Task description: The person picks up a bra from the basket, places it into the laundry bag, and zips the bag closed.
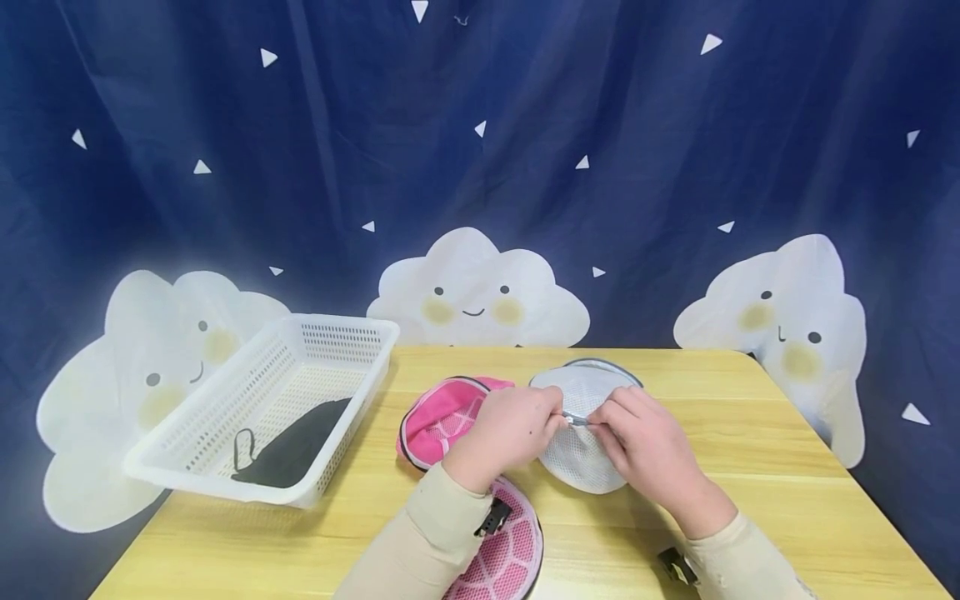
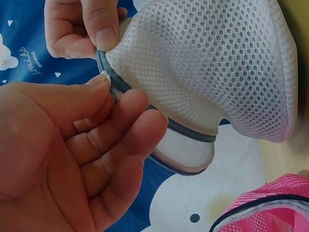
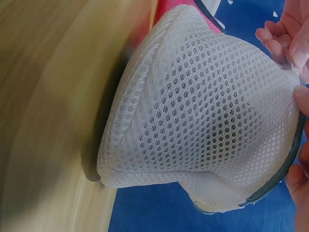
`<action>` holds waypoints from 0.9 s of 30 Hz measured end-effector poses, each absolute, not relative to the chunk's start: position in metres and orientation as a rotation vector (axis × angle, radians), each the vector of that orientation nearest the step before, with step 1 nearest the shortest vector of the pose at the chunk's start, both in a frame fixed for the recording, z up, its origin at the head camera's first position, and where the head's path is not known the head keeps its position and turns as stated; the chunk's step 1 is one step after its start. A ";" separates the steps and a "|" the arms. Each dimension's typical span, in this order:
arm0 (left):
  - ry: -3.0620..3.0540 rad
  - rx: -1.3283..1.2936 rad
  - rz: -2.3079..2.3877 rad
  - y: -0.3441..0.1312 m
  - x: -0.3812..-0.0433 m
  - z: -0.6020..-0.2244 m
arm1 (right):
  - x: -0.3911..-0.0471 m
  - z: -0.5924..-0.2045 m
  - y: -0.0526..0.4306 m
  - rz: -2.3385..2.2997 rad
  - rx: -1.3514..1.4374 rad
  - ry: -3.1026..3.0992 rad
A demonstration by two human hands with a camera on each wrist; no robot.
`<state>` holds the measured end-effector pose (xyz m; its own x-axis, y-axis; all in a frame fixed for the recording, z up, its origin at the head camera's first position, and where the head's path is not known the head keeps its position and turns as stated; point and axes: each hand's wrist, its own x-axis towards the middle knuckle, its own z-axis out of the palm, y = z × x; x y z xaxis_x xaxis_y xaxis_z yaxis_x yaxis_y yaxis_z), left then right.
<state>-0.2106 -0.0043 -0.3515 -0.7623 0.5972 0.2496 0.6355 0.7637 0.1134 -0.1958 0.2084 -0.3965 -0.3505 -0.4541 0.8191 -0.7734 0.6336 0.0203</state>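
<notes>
A white mesh laundry bag [image 1: 581,458] with a grey zipper [image 2: 188,131] is held up between both hands, its bottom low over the table. My left hand [image 1: 510,429] pinches the zipper by its small white pull, with the other fingers loosely bent. Close beside it, my right hand [image 1: 652,446] pinches the zipper edge between thumb and fingers. Part of the mouth gapes, as the left wrist view shows. In the right wrist view the bag's mesh side [image 3: 193,116] bulges out, and the right fingers [image 3: 299,181] lie along the dark edge.
An open pink mesh bag [image 1: 431,421] lies left of the white one. Its round pink-and-white panel [image 1: 506,550] is partly under my left forearm. A white plastic basket [image 1: 225,492] at the left holds a black cloth item [image 1: 300,450] with a thin loop. A blue curtain hangs behind the table.
</notes>
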 end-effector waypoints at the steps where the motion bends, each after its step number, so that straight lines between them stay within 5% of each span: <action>1: -2.760 -0.977 -0.289 -0.004 -0.211 -0.352 | -0.196 -0.397 0.209 0.476 0.958 -2.009; 27: -2.727 -1.030 -0.374 0.002 -0.207 -0.353 | -0.198 -0.400 0.204 0.419 0.925 -2.003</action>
